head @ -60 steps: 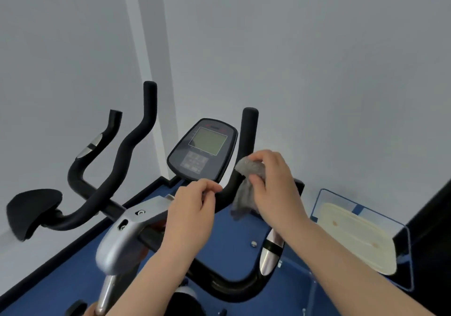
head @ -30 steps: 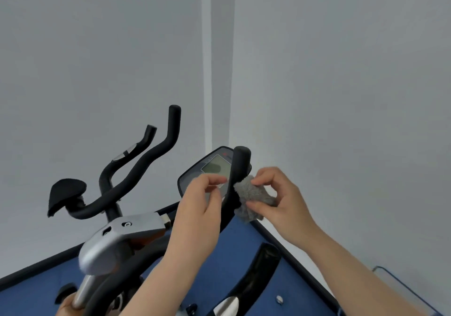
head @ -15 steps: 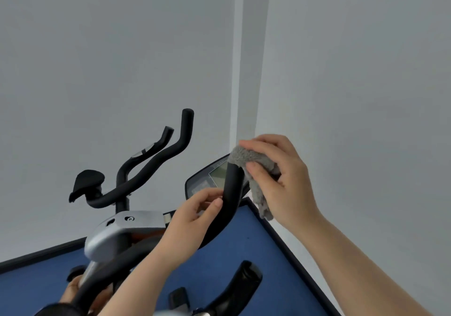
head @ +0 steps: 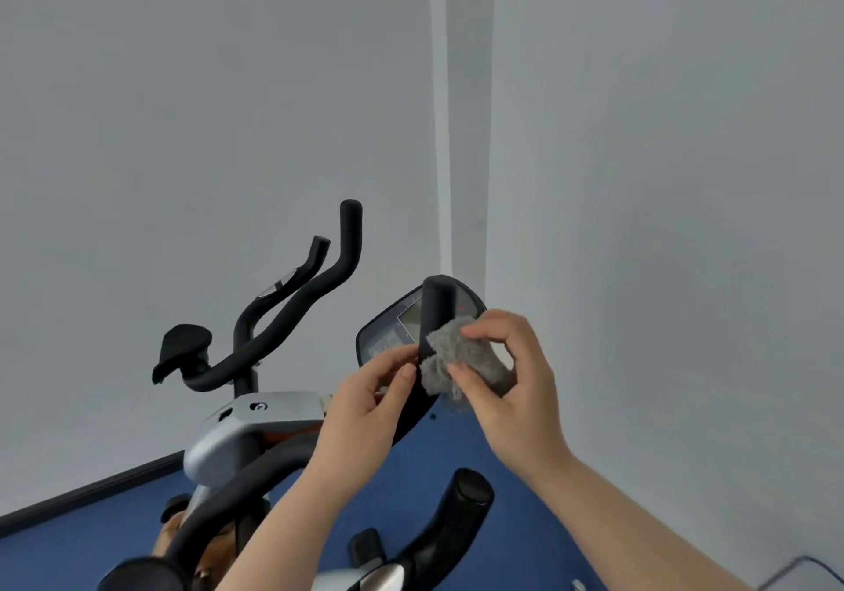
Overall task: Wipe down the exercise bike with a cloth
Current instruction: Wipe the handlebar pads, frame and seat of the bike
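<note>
The exercise bike fills the lower centre, with black foam handlebars and a silver stem housing (head: 255, 426). Its black console (head: 388, 335) sits behind the right upright handlebar (head: 437, 312). My right hand (head: 507, 385) holds a grey fluffy cloth (head: 461, 357) pressed against the right side of that bar, a little below its tip. My left hand (head: 365, 412) pinches the same bar from the left, thumb and fingers on the foam. The left handlebar (head: 329, 271) rises free at the back, with a black elbow pad (head: 182, 348) on its left.
The bike stands in a corner of two grey walls (head: 461, 134) on a blue floor (head: 456, 458) with a dark skirting strip (head: 82, 499). A lower black grip (head: 456, 513) juts up near my right forearm. A pale tray corner (head: 804, 574) shows at bottom right.
My right hand with the cloth slid from the bar's tip down its side, uncovering the tip. My left hand stayed on the bar. The view has tilted up toward the walls.
</note>
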Demonstrator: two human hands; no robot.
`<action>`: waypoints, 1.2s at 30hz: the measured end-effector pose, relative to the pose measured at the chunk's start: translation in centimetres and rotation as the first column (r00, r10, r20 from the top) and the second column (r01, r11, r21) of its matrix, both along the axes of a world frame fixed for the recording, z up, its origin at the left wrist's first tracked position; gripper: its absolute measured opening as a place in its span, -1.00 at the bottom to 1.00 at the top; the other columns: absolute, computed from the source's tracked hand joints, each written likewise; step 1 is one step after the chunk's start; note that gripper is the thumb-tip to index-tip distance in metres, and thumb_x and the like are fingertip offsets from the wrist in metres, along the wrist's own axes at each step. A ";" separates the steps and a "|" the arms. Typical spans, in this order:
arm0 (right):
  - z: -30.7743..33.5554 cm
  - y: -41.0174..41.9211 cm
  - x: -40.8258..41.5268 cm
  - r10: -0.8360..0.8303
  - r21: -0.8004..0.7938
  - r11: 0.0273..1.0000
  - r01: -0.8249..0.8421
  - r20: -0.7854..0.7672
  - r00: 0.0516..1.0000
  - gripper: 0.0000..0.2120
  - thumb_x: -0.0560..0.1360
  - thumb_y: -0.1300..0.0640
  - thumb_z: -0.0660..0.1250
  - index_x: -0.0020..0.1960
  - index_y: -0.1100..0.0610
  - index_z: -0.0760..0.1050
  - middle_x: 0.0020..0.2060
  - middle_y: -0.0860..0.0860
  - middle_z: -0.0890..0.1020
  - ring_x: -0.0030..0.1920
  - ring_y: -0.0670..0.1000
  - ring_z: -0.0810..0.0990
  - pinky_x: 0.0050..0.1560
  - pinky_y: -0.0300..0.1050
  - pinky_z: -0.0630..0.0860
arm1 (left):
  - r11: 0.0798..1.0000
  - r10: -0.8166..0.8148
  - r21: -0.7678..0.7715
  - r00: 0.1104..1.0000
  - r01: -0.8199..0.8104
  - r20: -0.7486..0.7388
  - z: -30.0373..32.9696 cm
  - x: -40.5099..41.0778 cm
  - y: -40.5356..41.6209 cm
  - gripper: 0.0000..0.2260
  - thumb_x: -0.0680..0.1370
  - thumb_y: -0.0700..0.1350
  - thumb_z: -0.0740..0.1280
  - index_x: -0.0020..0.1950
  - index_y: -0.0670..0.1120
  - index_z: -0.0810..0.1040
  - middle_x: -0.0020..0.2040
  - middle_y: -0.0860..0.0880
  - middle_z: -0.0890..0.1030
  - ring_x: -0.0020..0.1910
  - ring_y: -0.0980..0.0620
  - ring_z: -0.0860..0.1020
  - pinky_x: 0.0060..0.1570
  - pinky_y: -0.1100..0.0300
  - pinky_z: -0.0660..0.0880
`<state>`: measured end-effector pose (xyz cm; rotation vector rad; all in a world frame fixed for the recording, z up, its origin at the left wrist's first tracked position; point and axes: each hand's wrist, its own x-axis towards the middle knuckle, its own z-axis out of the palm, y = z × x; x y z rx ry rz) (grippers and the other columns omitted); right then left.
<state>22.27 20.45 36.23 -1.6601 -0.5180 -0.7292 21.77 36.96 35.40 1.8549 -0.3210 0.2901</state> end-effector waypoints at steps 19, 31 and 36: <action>2.2 0.3 1.7 -0.148 -0.041 0.985 0.168 0.300 0.942 -0.74 0.36 0.36 0.49 0.03 0.20 0.62 0.00 0.03 0.50 0.07 -0.11 0.51 0.10 -0.30 0.44 | 0.990 0.013 -0.141 0.999 -0.020 -0.050 0.1 -0.2 -0.2 -0.75 0.64 -0.25 0.21 0.11 0.00 0.64 0.01 0.08 0.69 0.05 0.14 0.63 0.02 0.39 0.48; 1.3 0.9 1.6 -0.049 0.155 0.987 0.041 0.051 0.997 -0.67 0.50 0.30 0.36 0.13 -0.08 0.50 0.08 -0.09 0.56 0.14 0.00 0.55 0.12 -0.24 0.46 | 0.990 -0.015 -0.143 0.999 0.009 -0.042 0.0 -0.2 -0.2 -0.70 0.66 -0.26 0.17 0.10 0.03 0.64 0.02 0.07 0.69 0.07 0.13 0.63 0.04 0.35 0.49; 0.1 -0.3 1.0 0.057 0.239 0.971 -0.030 -0.107 0.993 -0.73 0.51 0.22 0.38 0.04 -0.16 0.53 -0.06 -0.12 0.64 -0.04 -0.09 0.63 -0.06 -0.29 0.50 | 0.987 -0.029 -0.161 0.998 0.020 -0.052 0.2 0.0 0.0 -0.69 0.66 -0.26 0.16 0.09 0.03 0.65 0.01 0.06 0.70 0.07 0.09 0.64 0.06 0.30 0.52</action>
